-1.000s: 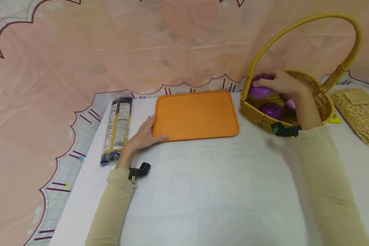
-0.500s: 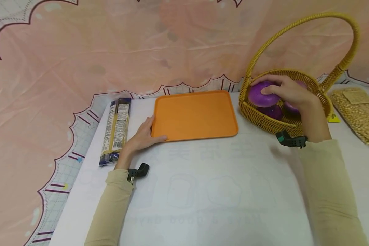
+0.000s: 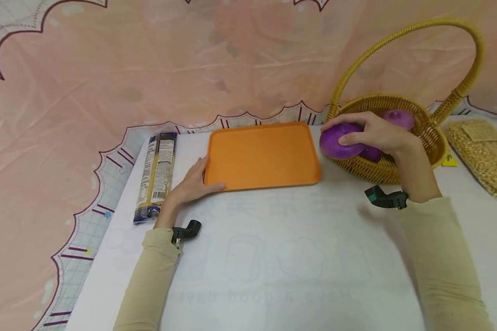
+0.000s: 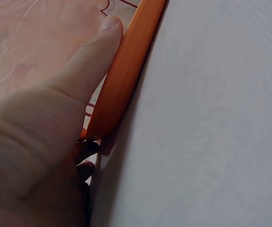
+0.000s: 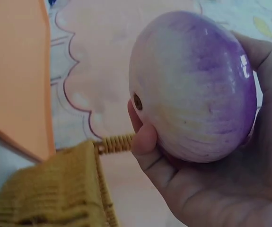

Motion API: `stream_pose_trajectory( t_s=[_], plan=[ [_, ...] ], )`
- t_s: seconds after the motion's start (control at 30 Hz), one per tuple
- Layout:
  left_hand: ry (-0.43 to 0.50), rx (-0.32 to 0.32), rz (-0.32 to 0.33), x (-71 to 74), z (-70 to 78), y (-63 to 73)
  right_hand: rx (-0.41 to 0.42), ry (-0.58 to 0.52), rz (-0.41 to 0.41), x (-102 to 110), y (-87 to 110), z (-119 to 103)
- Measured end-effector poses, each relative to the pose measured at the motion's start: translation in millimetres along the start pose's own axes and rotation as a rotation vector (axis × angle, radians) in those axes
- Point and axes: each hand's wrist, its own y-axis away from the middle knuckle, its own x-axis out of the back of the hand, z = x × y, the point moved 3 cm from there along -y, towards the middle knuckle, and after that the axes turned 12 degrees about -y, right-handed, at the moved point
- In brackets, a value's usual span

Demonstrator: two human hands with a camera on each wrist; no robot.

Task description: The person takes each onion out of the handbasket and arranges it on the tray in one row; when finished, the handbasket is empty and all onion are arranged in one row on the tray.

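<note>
In the head view, my right hand (image 3: 378,133) grips a shiny purple onion (image 3: 338,143) over the left rim of a yellow wicker basket (image 3: 356,168). The right wrist view shows this onion (image 5: 192,90) fading to white, with a small brown spot at one end; thumb and fingers curl round it. More purple onions lie in the basket, one pinkish onion (image 3: 399,118) at its back. My left hand (image 3: 192,184) holds the near left corner of an orange tray (image 3: 265,156). In the left wrist view, its thumb lies along the tray's rim (image 4: 126,71), with fingers partly hidden by the corner.
Left of the tray lies a long blue-and-yellow plastic packet (image 3: 156,177) with printed labels. A clear bag of pale grains or beans (image 3: 482,154) lies right of the basket, near a small yellow tag (image 3: 450,160). The basket's tall handle (image 3: 439,23) arches above it.
My right hand has lifted the onion within the basket and brought it left and nearer, over the rim. The left hand and tray have stayed in place.
</note>
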Motion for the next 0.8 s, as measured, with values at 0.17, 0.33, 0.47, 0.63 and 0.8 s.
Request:
stream_pose_trajectory(
  t_s=[0.17, 0.33, 0.47, 0.63, 0.8],
  plan=[
    [0.000, 0.004, 0.001, 2.7, 0.2, -0.3, -0.009, -0.006, -0.058, -11.5, -6.8, -3.5],
    [-0.006, 0.007, 0.003, 5.2, 0.5, 0.4, -0.033, 0.026, -0.054, -21.2, -16.3, -7.9],
    [-0.010, 0.012, -0.003, 7.1, -0.3, 2.1, -0.052, 0.024, -0.038, -30.2, -26.9, -10.1],
    [-0.021, 0.006, -0.007, 6.5, 0.2, 1.9, -0.053, -0.010, -0.029, -44.3, -37.7, -10.4],
    [-0.020, 0.014, -0.020, 2.7, 1.6, 2.8, -0.030, -0.018, -0.027, -56.5, -43.7, -11.0]
  ],
)
